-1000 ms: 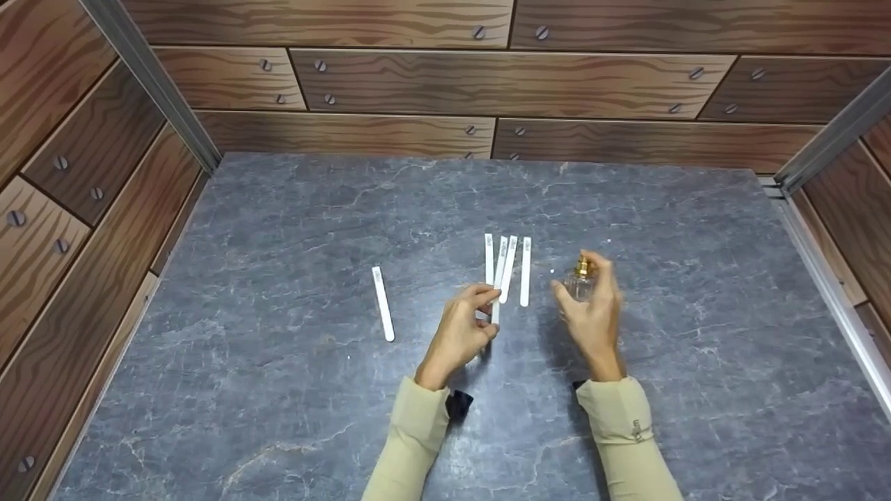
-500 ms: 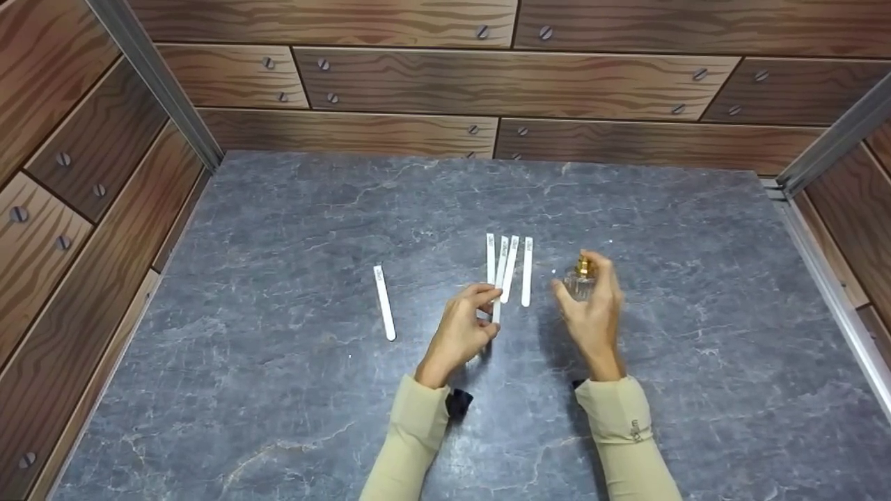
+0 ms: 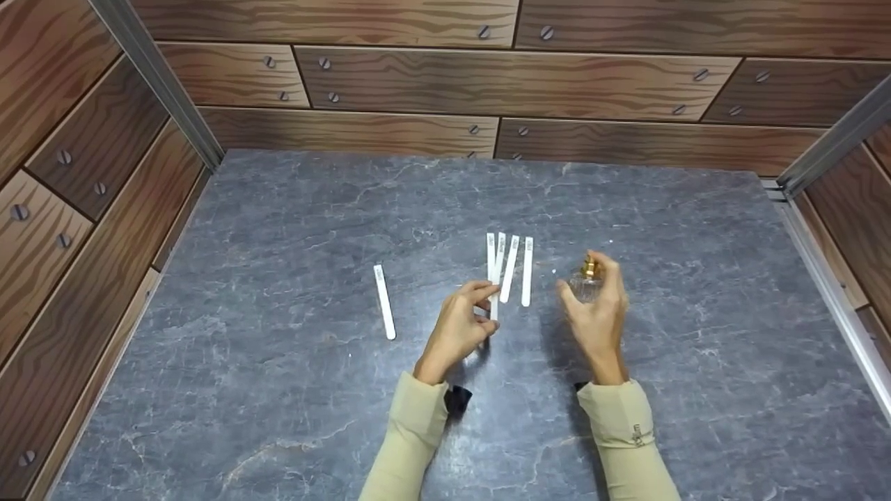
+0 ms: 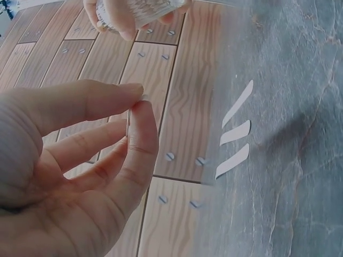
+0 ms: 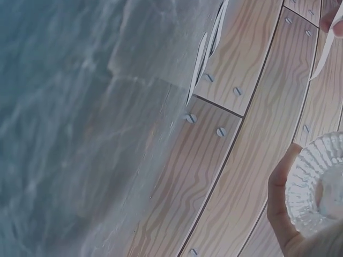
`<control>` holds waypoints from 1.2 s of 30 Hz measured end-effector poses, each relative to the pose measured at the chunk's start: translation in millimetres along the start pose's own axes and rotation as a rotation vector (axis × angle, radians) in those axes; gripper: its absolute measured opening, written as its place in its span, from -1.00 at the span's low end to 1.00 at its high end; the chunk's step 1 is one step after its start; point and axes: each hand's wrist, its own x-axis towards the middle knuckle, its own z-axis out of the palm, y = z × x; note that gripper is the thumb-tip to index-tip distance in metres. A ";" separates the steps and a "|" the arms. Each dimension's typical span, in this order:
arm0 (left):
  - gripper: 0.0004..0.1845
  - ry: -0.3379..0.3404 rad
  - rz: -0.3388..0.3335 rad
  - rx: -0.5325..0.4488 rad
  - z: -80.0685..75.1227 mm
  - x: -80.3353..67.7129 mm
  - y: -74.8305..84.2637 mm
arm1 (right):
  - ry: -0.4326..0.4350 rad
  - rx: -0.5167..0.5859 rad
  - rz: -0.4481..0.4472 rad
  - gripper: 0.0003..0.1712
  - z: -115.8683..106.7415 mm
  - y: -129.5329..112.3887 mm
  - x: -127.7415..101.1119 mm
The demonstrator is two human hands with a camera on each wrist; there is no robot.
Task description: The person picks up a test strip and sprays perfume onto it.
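Note:
My left hand (image 3: 456,325) pinches a white paper test strip (image 3: 499,252) between thumb and fingertips, its labelled end pointing away from me. In the left wrist view that strip is nearly edge-on, so little of it shows. To the right, my right hand (image 3: 597,323) grips a clear glass perfume bottle (image 3: 583,289) with a gold spray top (image 3: 589,266), the index finger at the top. The bottle's ribbed base (image 5: 306,187) faces the right wrist camera. Both hands are raised above the table. Beyond the left hand lie three more strips (image 3: 527,275), side by side.
Another white strip (image 3: 384,303) lies alone on the left of the grey marbled table (image 3: 278,390). Tiny white specks dot the surface near the bottle. Wood-patterned panels (image 3: 515,83) and metal frame posts (image 3: 156,83) enclose the back and sides.
The right hand and perfume bottle have shifted slightly to the right. The far end of the held strip has swung a little to the left, while the left hand stays almost in place.

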 end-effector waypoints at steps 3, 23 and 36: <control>-0.43 -0.004 -0.010 -0.012 -1.3 1.4 -1.9 | 0.002 0.007 0.004 -0.34 -1.4 1.0 1.5; -0.43 0.052 -0.054 -0.022 -9.5 9.7 -11.5 | 0.014 0.013 0.039 -0.34 -4.9 4.4 3.3; -0.44 0.090 -0.084 -0.054 -13.4 13.6 -20.0 | 0.016 0.015 0.067 -0.33 -5.9 5.8 0.5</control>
